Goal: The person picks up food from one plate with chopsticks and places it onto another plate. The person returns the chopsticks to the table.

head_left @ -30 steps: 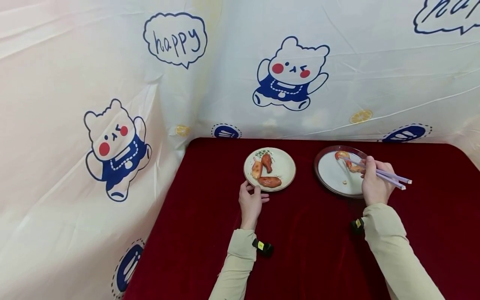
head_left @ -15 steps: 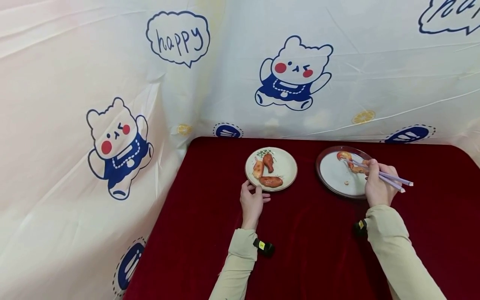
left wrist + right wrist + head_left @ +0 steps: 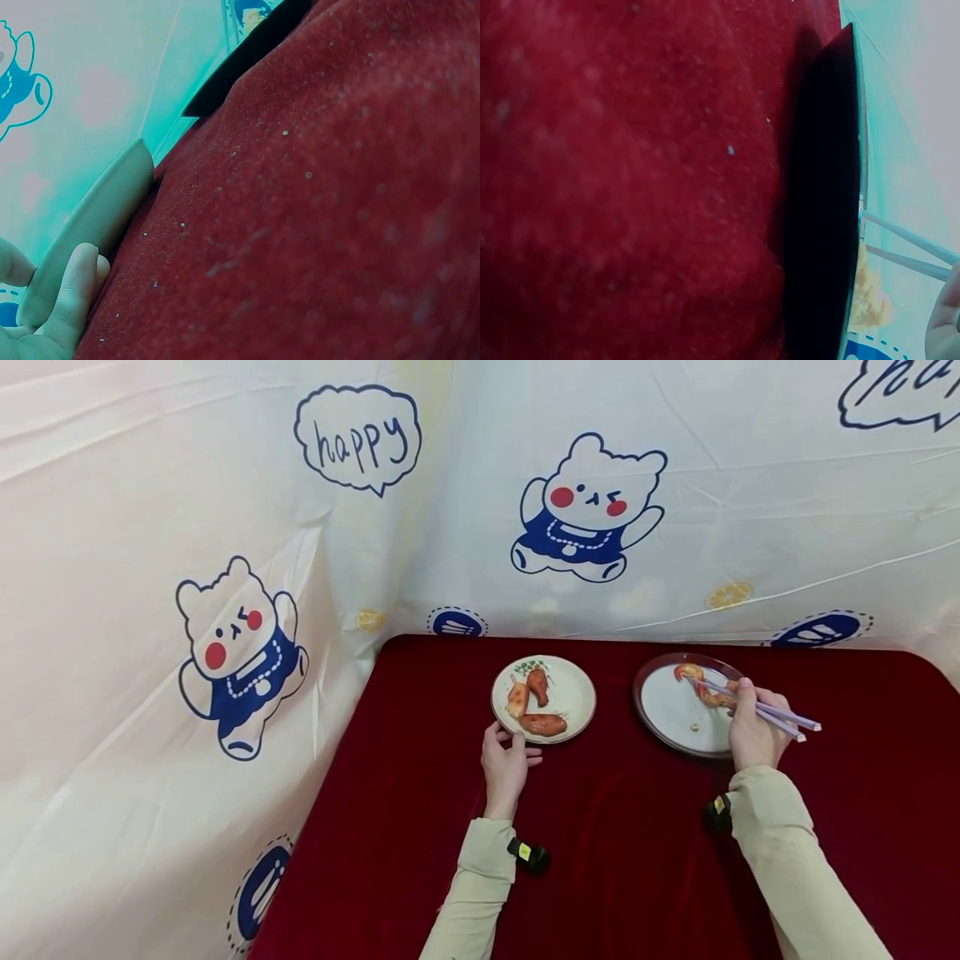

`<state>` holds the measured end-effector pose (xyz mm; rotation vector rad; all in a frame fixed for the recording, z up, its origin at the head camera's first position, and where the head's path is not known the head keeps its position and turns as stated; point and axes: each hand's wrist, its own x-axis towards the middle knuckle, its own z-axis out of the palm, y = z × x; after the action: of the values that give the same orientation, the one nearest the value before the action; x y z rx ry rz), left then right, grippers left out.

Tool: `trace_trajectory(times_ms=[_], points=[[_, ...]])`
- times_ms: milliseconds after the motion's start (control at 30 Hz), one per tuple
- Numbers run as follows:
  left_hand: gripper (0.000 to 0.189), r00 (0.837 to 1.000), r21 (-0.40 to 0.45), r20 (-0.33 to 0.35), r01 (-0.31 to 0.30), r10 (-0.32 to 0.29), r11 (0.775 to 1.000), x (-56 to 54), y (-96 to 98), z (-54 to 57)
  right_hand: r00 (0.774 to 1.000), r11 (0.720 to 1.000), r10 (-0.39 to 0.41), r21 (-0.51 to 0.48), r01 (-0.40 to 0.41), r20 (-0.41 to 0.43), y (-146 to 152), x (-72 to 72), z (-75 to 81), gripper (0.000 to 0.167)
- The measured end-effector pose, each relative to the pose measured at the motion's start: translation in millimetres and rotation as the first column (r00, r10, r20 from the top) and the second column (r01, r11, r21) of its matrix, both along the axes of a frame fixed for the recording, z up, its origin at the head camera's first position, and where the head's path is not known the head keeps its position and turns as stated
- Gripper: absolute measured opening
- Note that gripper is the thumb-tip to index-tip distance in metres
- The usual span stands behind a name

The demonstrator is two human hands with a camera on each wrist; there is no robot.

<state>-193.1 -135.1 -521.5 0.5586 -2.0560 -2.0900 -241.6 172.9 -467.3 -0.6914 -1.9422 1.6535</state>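
My left hand (image 3: 504, 774) pinches the near-left rim of a small cream plate (image 3: 576, 697); fingers and rim show again in the left wrist view. On that plate lie a drumstick (image 3: 537, 686), a browned wing-like piece (image 3: 543, 724), a lighter golden piece (image 3: 517, 700) and a printed green sprig. My right hand (image 3: 757, 731) holds a pair of lilac chopsticks (image 3: 783, 717) over a brown-rimmed plate (image 3: 671, 718). Their tips reach a red-orange shrimp (image 3: 688, 672); whether they grip it cannot be told. Golden fried food (image 3: 716, 697) lies beside it, partly hidden by my hand.
A dark red cloth (image 3: 600, 827) covers the table. Behind and to the left hangs a pale curtain (image 3: 465, 510) with bear prints. A small crumb (image 3: 695, 727) lies on the brown-rimmed plate. Each wrist carries a black camera (image 3: 532, 856).
The view shifts slightly, moving the whole scene a little to the right. Both hands stay at their plates, and the chopstick tips remain by the shrimp.
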Motion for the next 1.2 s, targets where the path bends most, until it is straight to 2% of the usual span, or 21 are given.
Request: trace_trajectory(times_ms=[200,533,733,833,1000,1200], points=[[0.050,1.000,0.007,0.000,0.004,-0.004,1.000,0.7,0.9,1.4,1.000,0.999,0.018,-0.031,-0.018,-0.016,-1,1.1,-1.9,0.029],[0.048,1.000,0.009,0.004,0.003,-0.003,1.000,1.0,-0.9,1.9,0.999,0.998,0.037,0.055,-0.039,0.030,-5,6.2,0.0,0.025],[0.049,1.000,0.008,0.002,0.001,-0.001,1.000,0.1,-0.6,1.0,0.997,0.987,0.066,0.144,-0.071,0.042,-9,13.4,1.0,0.030],[0.049,1.000,0.008,0.004,0.004,-0.004,1.000,0.3,-0.2,0.8,0.992,0.962,0.112,0.245,-0.122,0.054,-9,19.1,3.6,0.035],[0.050,1.000,0.008,0.008,0.003,-0.003,1.000,0.3,0.5,0.9,0.981,0.891,0.188,0.411,-0.194,0.054,-7,28.6,7.8,0.037],[0.049,1.000,0.005,0.010,-0.004,0.004,1.000,-0.5,0.8,0.6,0.974,0.869,0.224,0.444,-0.218,0.038,-9,37.7,11.4,0.035]])
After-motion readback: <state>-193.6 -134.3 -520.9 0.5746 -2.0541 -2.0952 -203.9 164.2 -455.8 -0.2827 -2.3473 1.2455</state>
